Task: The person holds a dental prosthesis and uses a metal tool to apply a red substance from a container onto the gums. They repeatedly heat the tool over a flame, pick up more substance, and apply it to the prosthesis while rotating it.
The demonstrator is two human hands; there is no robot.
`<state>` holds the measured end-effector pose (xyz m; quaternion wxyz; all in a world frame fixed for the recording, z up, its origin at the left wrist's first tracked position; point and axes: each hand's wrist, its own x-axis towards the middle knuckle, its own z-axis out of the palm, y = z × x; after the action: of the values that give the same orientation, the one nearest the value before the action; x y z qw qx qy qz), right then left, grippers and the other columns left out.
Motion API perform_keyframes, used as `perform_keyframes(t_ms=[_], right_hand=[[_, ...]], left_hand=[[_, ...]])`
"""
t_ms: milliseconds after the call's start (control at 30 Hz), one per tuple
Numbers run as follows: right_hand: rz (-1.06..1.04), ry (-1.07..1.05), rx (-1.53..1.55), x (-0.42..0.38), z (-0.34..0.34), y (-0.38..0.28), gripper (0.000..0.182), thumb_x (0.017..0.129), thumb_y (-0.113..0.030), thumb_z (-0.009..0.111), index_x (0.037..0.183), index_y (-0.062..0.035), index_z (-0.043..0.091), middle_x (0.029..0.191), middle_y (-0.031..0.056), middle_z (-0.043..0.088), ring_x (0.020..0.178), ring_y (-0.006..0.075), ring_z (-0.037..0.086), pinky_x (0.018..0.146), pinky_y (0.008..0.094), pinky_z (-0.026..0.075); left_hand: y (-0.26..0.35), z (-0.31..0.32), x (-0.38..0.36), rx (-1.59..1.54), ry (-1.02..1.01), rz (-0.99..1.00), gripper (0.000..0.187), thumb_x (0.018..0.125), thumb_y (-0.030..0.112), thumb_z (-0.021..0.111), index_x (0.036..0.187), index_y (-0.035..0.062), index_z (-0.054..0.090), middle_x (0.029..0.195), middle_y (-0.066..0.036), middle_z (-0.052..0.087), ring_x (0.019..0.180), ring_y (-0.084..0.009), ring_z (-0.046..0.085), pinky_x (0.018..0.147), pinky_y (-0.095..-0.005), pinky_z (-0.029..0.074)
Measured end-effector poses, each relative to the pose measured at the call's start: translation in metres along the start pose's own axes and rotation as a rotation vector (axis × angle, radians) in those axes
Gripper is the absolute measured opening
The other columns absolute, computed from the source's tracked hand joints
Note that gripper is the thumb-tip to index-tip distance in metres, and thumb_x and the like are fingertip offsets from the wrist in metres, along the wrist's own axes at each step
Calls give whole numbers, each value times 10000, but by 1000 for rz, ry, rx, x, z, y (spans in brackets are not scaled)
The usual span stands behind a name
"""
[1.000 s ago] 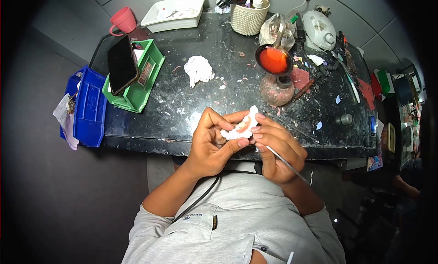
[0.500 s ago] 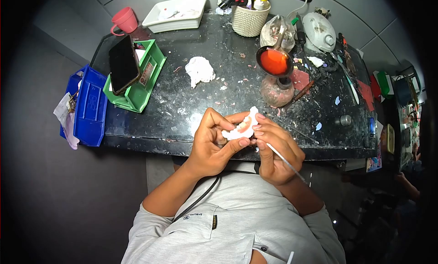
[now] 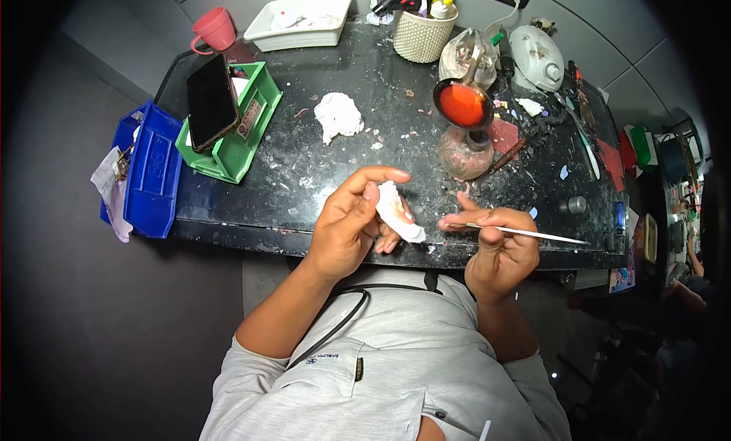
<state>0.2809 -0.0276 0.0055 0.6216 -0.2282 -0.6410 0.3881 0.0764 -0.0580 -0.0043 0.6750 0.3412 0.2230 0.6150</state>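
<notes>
A broad black workbench, flecked with white and pink crumbs, stretches in front of a person in a light grey shirt. To the person's left I see a deep blue plastic bin and, beside it, a green plastic bin with a black phone leaning on it. A shallow white rectangular tray sits toward the back. To the right, a dark round pan of orange-red material shows just above a rounded, pink-stained glass vessel; I can't tell whether they touch.

Both hands are up near the bench's front edge, apart from each other. The left hand is curled, its thumb and fingers gripping a small white moulded piece with a pinkish patch. The right hand pinches a slim pale rod-like tool between thumb and fingers, its foremost fingers reaching leftward, the tool's long end pointing right.

The white piece sits between the two hands, within the left one's grasp, tilted, near the right fingertips but not touching them. Beyond it lies a crumpled white lump.
</notes>
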Motion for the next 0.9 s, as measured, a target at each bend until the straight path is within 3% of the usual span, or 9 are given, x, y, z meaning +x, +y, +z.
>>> perform_keyframes(t_ms=[200,267,400,467,533,567,667,833,900], right_hand=[[-49,-178,-89,-1,10,-6,169,1031,-115,610,1096,33,560,948,194,751,957,290,765,986,511,566],[-76,-248,-104,2,17,-9,131,986,0,630,1093,75,626,1035,216,751,1050,350,740,1002,469,565],[-139,-323,-248,3,25,-8,150,973,3,644,1102,80,648,1067,216,752,1071,357,732,1008,468,561],[-151,-306,-309,1,24,-6,159,973,1,646,1110,82,649,1073,213,752,1077,356,730,1010,470,560],[-124,-299,-286,0,21,-3,179,971,-2,649,1126,89,648,1073,204,755,1092,358,724,1019,474,552],[-124,-300,-286,0,20,-3,179,971,-2,649,1126,89,648,1073,204,755,1092,358,724,1019,474,552],[-82,-329,-222,5,14,-7,154,950,3,678,1094,54,692,1060,200,755,1056,341,737,1031,490,542],[-160,-310,-279,15,10,-8,109,907,29,710,1012,61,710,1014,202,747,1016,341,742,990,484,567],[-174,-328,-292,12,15,-7,106,894,43,708,998,67,710,1003,200,745,1011,346,742,976,473,576]], left_hand=[[3,0,-1,-111,-20,-113,309,1119,242,359,1274,-1,469,923,-197,639,642,-171,600,494,-268,476],[5,-1,0,-134,12,-177,308,1119,245,352,1260,1,476,985,-197,640,683,-171,627,508,-264,505],[0,-7,0,-158,-39,-125,408,1130,267,328,1365,-46,443,1130,-174,642,748,-137,638,566,-240,529],[-2,-1,-1,-183,-67,-119,509,1111,337,434,1427,-61,407,1171,-141,637,811,-115,630,650,-221,532],[1,9,0,151,-90,17,529,1008,181,676,1434,5,417,1055,-42,635,878,-70,607,710,-252,512],[5,16,-3,20,-67,-81,713,869,18,806,1455,10,401,1121,-37,623,1015,-79,615,819,-248,527],[6,8,-5,308,-76,-202,839,816,136,877,1480,-27,391,1239,-71,595,1137,-128,615,891,-249,545],[11,13,-4,269,-110,-148,755,672,-24,627,1411,-69,483,1103,-65,636,769,-42,514,748,-173,503],[12,9,-4,264,-127,-162,764,662,-3,616,1410,-76,480,1131,-82,634,817,-55,544,757,-176,508]])
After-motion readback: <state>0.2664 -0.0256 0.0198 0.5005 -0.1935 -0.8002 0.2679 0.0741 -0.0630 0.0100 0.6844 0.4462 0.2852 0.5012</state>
